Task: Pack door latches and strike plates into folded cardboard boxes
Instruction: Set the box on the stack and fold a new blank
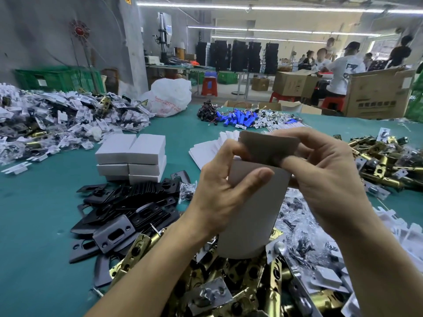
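I hold a grey cardboard box (254,213) upright above the table, its top flap (267,145) bent toward me. My left hand (226,188) grips the box's left side, thumb across the front. My right hand (320,177) pinches the flap from the right. Brass door latches (247,282) lie heaped under my hands, and more latches (386,165) are piled at the right. Black strike plates (128,211) are spread to the left. Flat white box blanks (206,149) lie behind my hands.
A stack of closed white boxes (131,156) stands on the green table (34,213). Bagged parts (57,120) are heaped far left, screw bags (299,227) right of the box, blue cylinders (238,117) at the back. People work at cartons (377,92) far right.
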The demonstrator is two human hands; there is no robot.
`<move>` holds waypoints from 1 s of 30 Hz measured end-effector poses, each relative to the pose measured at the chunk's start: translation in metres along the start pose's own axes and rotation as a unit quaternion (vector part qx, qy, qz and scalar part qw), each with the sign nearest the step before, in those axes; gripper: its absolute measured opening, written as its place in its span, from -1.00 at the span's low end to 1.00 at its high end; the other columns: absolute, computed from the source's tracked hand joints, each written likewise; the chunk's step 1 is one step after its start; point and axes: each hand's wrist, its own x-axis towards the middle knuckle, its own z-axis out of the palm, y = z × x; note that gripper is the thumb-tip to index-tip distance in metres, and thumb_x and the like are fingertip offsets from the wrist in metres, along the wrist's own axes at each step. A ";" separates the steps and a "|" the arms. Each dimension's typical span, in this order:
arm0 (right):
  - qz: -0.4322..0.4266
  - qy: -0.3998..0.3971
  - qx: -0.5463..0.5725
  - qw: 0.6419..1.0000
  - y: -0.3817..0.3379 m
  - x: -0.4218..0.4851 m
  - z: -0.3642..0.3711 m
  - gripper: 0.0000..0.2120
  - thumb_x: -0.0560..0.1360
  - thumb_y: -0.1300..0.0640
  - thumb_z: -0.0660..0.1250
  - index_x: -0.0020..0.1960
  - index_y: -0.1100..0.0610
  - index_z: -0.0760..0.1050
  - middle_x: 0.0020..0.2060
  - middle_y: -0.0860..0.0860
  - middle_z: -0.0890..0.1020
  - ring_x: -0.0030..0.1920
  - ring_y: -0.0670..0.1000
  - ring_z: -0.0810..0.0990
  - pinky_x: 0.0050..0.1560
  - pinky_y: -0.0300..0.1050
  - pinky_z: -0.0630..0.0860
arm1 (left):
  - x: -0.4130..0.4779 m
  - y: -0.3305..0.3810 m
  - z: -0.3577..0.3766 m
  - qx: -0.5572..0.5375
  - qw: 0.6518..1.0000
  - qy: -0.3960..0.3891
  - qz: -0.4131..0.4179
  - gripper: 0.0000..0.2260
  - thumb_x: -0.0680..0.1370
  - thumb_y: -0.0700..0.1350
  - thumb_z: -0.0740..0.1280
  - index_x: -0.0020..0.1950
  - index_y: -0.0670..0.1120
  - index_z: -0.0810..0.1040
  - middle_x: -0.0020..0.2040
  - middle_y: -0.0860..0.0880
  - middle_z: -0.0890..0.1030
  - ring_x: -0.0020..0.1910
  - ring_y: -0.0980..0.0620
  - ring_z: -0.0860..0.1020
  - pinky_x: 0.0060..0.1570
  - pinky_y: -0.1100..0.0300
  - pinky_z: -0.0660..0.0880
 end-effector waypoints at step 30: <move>0.009 -0.041 -0.073 0.996 -0.009 -0.004 0.006 -0.87 0.41 0.07 0.39 -0.08 -0.07 0.67 -0.17 -0.15 0.74 -0.14 -0.11 0.70 -0.15 -0.25 0.61 | -0.003 -0.006 -0.001 -0.042 0.998 0.005 -0.040 -0.82 0.59 0.30 0.20 0.12 0.29 0.34 -0.15 -0.30 0.51 -0.31 -0.19 0.53 -0.41 -0.17 0.48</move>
